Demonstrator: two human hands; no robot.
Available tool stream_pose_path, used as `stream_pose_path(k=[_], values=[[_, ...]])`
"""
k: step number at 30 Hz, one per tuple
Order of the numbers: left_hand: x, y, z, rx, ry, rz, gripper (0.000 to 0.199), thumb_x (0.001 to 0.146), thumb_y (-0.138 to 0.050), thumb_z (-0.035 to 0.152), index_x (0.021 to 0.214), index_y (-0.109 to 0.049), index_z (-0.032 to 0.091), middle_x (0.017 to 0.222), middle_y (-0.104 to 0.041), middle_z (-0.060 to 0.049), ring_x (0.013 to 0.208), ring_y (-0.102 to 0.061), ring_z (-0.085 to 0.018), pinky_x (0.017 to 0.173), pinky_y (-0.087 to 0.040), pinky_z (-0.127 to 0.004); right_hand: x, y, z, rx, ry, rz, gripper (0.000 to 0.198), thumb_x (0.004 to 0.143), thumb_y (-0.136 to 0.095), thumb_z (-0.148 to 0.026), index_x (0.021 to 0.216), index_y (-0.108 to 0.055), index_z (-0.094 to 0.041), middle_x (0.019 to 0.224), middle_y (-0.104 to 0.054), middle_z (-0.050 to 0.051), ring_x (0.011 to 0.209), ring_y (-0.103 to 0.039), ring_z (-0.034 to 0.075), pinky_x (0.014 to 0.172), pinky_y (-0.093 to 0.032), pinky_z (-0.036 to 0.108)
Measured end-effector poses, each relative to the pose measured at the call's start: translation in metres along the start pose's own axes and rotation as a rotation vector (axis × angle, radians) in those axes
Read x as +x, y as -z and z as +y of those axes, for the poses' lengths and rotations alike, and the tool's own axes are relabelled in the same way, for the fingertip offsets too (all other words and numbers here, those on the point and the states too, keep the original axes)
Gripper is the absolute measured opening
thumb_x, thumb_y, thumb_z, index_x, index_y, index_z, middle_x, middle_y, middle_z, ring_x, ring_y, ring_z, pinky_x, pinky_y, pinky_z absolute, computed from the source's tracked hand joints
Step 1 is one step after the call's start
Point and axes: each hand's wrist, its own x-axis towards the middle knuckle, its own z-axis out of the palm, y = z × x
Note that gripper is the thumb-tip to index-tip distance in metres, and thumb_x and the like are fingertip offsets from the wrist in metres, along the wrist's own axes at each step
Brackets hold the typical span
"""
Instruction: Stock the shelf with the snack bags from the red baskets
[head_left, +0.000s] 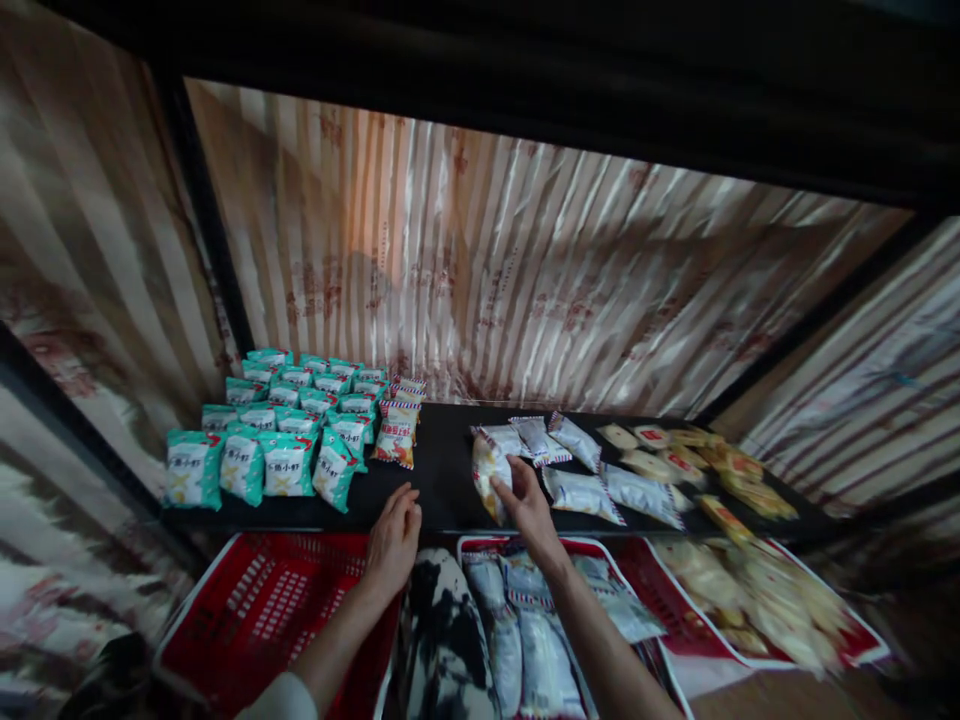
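Note:
My right hand [529, 505] is closed on a white snack bag [489, 468] with yellowish print, held upright just above the front of the black shelf [442, 450]. My left hand [395, 540] is at the shelf's front edge, empty, its fingers loosely extended. To its left stand rows of green-and-white snack bags [285, 465]. Beside them is a short row of orange-and-white snack bags [396, 432]. Several silvery-white snack bags [585, 492] lie flat to the right of my right hand.
Cream and yellow packets [731, 475] lie at the shelf's right end. Below are a red basket [187, 640] at left, a basket of white snack bags [529, 650] in the middle, and one of pale packets [765, 590] at right. A striped curtain [525, 270] hangs behind.

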Motion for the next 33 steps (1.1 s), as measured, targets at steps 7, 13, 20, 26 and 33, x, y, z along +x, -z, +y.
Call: stream_pose_path(k=[7,13,20,26,33], values=[[-0.009,-0.017,0.027,-0.634,0.493,-0.191,0.050,0.084,-0.050,0.045,0.125,-0.047,0.017,0.128,-0.054,-0.016,0.111,-0.057,-0.024,0.079,-0.055,-0.034,-0.034,-0.024,-0.042,0.504,-0.331,-0.364,0.047,0.074,-0.054,-0.050,0.108,-0.057,-0.017,0.099,-0.070,0.011,0.090,-0.066,0.029,0.074,-0.052,0.041],[-0.011,-0.011,0.032,-0.789,0.490,-0.099,0.045,0.078,-0.063,0.040,0.114,-0.055,0.015,0.111,-0.066,-0.013,0.098,-0.065,-0.022,0.084,-0.053,-0.033,-0.042,-0.046,-0.033,0.489,-0.390,-0.356,0.037,0.075,-0.055,-0.049,0.096,-0.063,-0.019,0.091,-0.072,0.008,0.086,-0.068,0.028,0.074,-0.054,0.040],[0.002,-0.012,0.007,-0.658,0.385,0.052,0.032,0.075,-0.064,0.026,0.105,-0.060,0.015,0.103,-0.070,-0.011,0.091,-0.067,-0.019,0.085,-0.051,-0.035,-0.049,-0.057,-0.024,0.442,-0.275,-0.399,0.046,0.064,-0.070,-0.053,0.097,-0.064,-0.022,0.093,-0.072,0.006,0.088,-0.067,0.027,0.081,-0.052,0.042],[0.011,-0.005,-0.014,-0.206,0.343,0.136,0.038,0.077,-0.056,0.020,0.114,-0.056,0.014,0.116,-0.062,-0.013,0.108,-0.059,-0.021,0.089,-0.050,-0.034,-0.031,-0.083,-0.011,0.417,-0.225,-0.339,0.049,0.060,-0.072,-0.046,0.099,-0.059,-0.019,0.100,-0.070,0.008,0.091,-0.066,0.025,0.086,-0.050,0.042],[0.012,0.008,-0.029,0.047,0.177,0.121,0.044,0.079,-0.045,0.015,0.122,-0.051,0.014,0.135,-0.048,-0.013,0.126,-0.043,-0.020,0.099,-0.044,-0.035,-0.005,-0.131,0.009,0.238,-0.102,-0.213,0.052,0.069,-0.063,-0.042,0.115,-0.050,-0.020,0.106,-0.068,0.006,0.093,-0.065,0.023,0.084,-0.051,0.039]])
